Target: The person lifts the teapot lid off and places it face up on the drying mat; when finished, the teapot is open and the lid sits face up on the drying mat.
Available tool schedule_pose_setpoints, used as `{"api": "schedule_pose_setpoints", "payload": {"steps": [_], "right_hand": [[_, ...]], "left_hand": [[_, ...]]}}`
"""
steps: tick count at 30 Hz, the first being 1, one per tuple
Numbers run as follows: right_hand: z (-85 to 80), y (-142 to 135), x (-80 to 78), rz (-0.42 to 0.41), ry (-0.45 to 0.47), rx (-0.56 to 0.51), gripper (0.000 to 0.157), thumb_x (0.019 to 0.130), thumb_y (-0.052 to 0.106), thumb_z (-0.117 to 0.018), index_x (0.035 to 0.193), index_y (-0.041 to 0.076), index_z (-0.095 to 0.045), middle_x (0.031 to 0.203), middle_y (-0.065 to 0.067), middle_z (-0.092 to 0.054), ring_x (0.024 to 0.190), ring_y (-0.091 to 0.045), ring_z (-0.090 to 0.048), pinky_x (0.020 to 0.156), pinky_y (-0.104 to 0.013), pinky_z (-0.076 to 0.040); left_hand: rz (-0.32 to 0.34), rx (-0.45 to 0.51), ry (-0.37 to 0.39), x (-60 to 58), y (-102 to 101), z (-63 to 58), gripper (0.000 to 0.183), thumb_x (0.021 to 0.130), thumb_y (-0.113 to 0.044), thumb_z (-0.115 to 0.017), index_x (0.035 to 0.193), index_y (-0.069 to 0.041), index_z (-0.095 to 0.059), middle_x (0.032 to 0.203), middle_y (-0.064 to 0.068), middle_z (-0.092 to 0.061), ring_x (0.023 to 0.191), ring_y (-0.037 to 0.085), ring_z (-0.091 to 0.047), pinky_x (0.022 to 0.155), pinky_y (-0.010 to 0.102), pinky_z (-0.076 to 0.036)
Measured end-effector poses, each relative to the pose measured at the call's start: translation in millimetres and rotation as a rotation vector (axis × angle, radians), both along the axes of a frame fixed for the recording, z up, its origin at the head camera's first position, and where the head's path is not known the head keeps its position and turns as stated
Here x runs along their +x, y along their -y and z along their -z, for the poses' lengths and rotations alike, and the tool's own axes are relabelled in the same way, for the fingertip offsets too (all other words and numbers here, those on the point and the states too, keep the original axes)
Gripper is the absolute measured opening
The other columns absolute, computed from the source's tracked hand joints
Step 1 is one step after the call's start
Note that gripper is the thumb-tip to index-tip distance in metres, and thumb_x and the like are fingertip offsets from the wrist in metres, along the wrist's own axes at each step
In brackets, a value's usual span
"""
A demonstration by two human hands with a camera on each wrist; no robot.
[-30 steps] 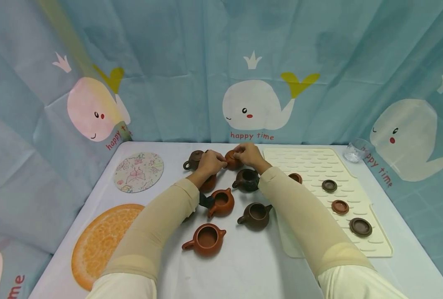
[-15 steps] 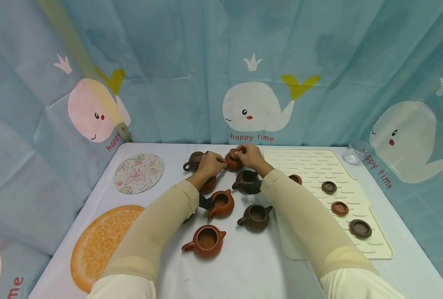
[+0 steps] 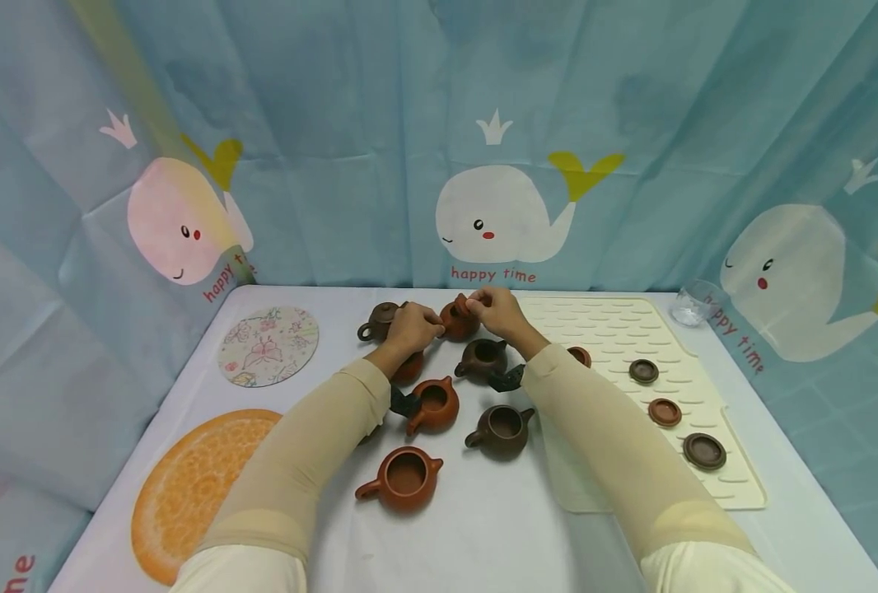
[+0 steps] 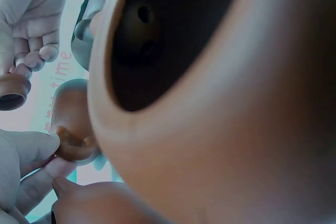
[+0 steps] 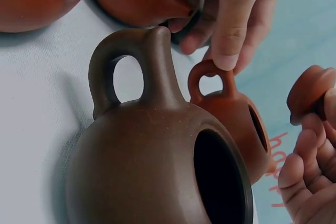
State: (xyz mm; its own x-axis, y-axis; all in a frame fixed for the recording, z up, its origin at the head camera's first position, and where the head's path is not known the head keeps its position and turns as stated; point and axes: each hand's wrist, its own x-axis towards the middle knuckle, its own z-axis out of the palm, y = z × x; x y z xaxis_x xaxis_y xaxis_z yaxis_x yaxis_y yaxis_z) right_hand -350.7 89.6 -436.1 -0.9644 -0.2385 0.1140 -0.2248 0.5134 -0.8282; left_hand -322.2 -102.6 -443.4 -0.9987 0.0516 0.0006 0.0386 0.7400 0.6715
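Observation:
At the back of the table stands a small reddish clay teapot point(image 3: 451, 328); its mouth shows uncovered in the right wrist view. My left hand point(image 3: 413, 328) pinches its handle point(image 5: 197, 80) between thumb and fingers. My right hand point(image 3: 504, 315) holds a matching reddish lid point(image 5: 310, 94), raised off the pot and tilted. Left of my left hand is a dark brown teapot point(image 3: 382, 319) with its lid on. A dark lidless teapot point(image 3: 482, 359) stands in front of the right hand. Another reddish pot point(image 3: 409, 371) is partly hidden by my left forearm.
Nearer me stand lidless teapots: one reddish point(image 3: 436, 403), one dark point(image 3: 502, 431) and one reddish point(image 3: 405, 479). Several lids, including a dark one point(image 3: 704, 451), lie on a cream mat point(image 3: 602, 317). A clear cup point(image 3: 695, 303), floral disc point(image 3: 270, 346) and orange-slice mat point(image 3: 194, 486) lie around.
My right hand has lifted the reddish lid off the teapot's mouth and tilted it. My left hand keeps its pinch on the handle. The head view has shifted slightly.

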Motion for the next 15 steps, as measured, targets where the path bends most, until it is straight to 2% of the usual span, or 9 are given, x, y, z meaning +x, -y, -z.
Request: {"api": "schedule_pose_setpoints", "payload": {"steps": [5, 9, 11, 15], "right_hand": [[-1.5, -5, 6.4, -0.016, 0.044, -0.124, 0.018, 0.099, 0.016, -0.058, 0.096, 0.000, -0.065, 0.085, -0.013, -0.063, 0.076, -0.026, -0.058, 0.075, -0.047, -0.051], [-2.6, -9, 9.2, -0.031, 0.080, -0.222, 0.017, 0.098, 0.013, -0.059, 0.095, -0.003, -0.066, 0.084, -0.015, -0.065, 0.080, -0.036, -0.061, 0.079, -0.055, -0.048], [-3.4, -10, 11.0, -0.033, 0.097, -0.271, 0.017, 0.097, 0.011, -0.060, 0.095, -0.005, -0.066, 0.086, -0.017, -0.066, 0.084, -0.039, -0.062, 0.080, -0.055, -0.048], [-3.4, -14, 13.3, -0.014, 0.146, -0.370, 0.015, 0.095, 0.010, -0.061, 0.095, -0.005, -0.064, 0.091, -0.017, -0.065, 0.083, -0.033, -0.064, 0.076, -0.045, -0.052]], "left_hand": [[0.000, -0.002, 0.007, -0.5, 0, 1.5, 0.009, 0.088, -0.021, -0.072, 0.091, -0.014, -0.077, 0.093, 0.000, -0.070, 0.098, 0.021, -0.060, 0.088, 0.038, -0.045], [0.006, -0.007, 0.001, -0.7, 0, 1.5, 0.010, 0.088, -0.021, -0.072, 0.092, -0.014, -0.077, 0.093, 0.000, -0.070, 0.099, 0.021, -0.060, 0.089, 0.038, -0.045], [0.009, -0.008, -0.003, -0.6, 1, 1.4, 0.010, 0.088, -0.021, -0.072, 0.092, -0.014, -0.077, 0.092, -0.001, -0.070, 0.098, 0.021, -0.060, 0.089, 0.038, -0.045], [0.011, -0.001, -0.002, 0.3, 1, 0.9, 0.011, 0.089, -0.021, -0.071, 0.093, -0.013, -0.077, 0.089, -0.001, -0.070, 0.097, 0.021, -0.060, 0.089, 0.038, -0.044]]}}
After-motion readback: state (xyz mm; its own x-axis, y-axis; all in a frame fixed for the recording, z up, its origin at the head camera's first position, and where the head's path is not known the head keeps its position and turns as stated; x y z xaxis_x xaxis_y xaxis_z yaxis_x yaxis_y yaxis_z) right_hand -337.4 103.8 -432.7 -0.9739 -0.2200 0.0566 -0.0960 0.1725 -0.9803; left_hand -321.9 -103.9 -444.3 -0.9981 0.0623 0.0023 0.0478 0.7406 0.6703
